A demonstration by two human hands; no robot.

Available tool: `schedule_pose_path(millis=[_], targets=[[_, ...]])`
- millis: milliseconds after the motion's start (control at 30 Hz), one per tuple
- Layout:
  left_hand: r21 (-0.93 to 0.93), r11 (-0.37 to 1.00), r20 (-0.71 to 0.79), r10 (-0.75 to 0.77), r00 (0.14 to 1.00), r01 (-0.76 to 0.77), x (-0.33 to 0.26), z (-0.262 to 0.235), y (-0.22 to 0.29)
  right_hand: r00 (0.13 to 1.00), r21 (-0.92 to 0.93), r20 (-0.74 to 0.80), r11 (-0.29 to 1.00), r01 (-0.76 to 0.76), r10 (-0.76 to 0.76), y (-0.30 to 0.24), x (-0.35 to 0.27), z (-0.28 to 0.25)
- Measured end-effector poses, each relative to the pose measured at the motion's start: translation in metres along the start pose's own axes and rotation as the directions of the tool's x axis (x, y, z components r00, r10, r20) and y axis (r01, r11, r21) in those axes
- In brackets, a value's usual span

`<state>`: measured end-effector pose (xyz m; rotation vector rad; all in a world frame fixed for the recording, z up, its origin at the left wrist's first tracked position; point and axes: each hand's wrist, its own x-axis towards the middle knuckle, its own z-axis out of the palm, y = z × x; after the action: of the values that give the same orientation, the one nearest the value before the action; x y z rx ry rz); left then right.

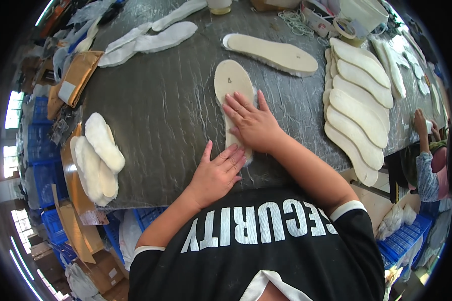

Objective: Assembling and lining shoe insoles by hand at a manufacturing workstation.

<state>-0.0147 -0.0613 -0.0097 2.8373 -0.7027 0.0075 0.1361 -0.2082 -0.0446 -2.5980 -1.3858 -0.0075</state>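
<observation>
Left hand [217,173], right hand [253,125] flat on beige insole [232,83].

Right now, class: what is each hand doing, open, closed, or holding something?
Left hand: open, flat, pressing the near end of the insole.
Right hand: open, flat, pressing the insole's middle.

- Dark wrinkled tabletop [165,110] carrying everything.
- Overlapping row of beige insoles [357,108] at right.
- Single beige insole [271,52] lying sole-up near the far edge.
- Stack of fleecy white insoles [98,158] at the near left corner.
- White fleece cutouts [150,37] at far left.
- Blue plastic crates [45,170] beside the tabletop, left.
- Loose rubber bands [292,21] at the far side.
</observation>
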Motion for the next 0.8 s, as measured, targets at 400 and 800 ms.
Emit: schedule_pose_path(millis=[400, 800], targets=[[-0.585, 0.75, -0.238, -0.523, 0.818, 0.309, 0.014, 0.004, -0.002, 0.985, 0.167, 0.112, 0.975, -0.147, 0.129, 0.006, 0.024, -0.014], [-0.467, 0.717, -0.054, -0.606, 0.793, 0.517, 0.02, -0.01, 0.005, 0.869, 0.989, 0.028, 0.113, -0.096, 0.493, 0.05, 0.071, -0.031]])
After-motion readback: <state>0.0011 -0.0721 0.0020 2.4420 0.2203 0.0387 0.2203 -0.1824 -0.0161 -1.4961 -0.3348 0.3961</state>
